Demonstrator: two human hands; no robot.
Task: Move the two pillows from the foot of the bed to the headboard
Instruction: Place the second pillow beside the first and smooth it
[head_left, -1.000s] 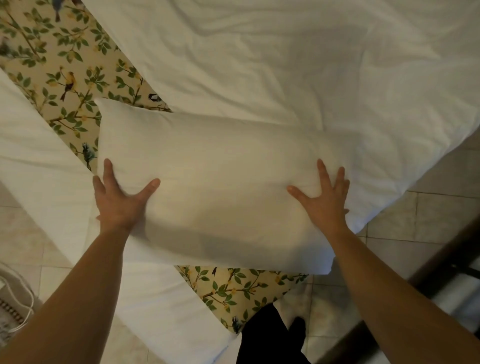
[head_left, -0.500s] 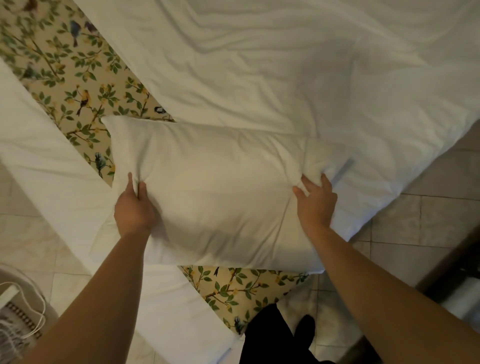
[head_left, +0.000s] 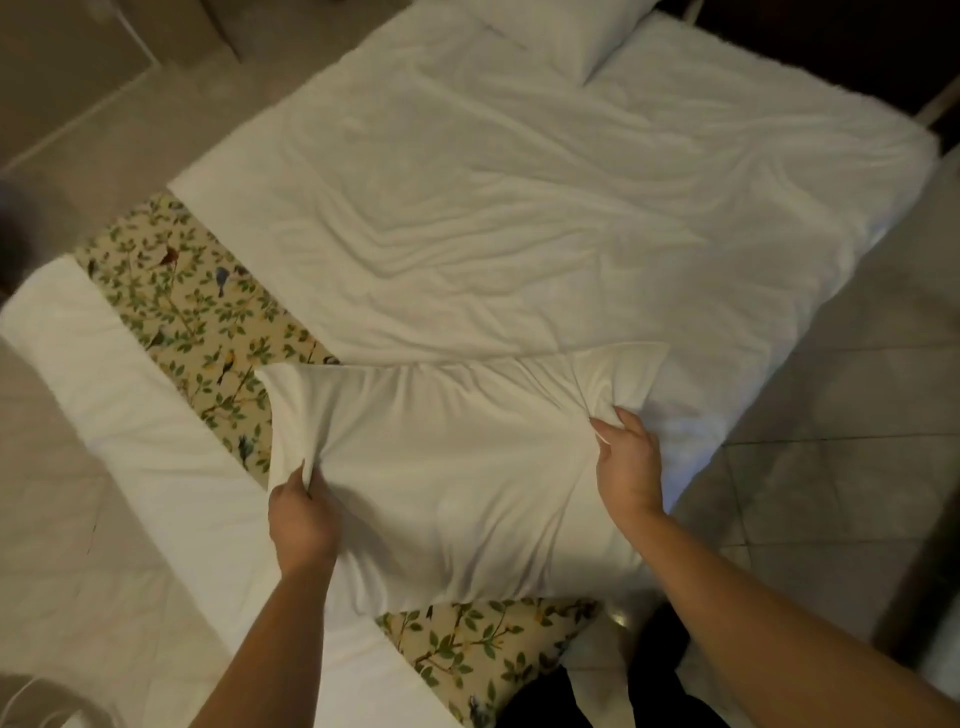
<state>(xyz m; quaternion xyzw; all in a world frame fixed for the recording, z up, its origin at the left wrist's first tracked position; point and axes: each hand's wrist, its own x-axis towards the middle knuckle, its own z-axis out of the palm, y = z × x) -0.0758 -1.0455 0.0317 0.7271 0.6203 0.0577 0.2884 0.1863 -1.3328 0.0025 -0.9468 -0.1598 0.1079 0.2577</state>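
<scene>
We stand at the foot of the bed, looking down along it. Our left hand pinches a bunch of white fabric on the left side of the near pillow; the fingers are curled tight together around the gather, with creases fanning out from it. Our right hand grips the pillow's right side the same way, fingers closed on a fold of cover just below its upper right corner, which sticks up in a point. The near pillow sits at the foot end, across the lower edge of the white duvet and over the floral sheet with its leaf and bird print. We cannot tell whether it is lifted clear or resting on the bedding. A long white bolster-like roll lies diagonally at the left, beside the floral strip. At the far end, near the headboard side, another white pillow lies on the duvet. Pale floor tiles show to the right.
</scene>
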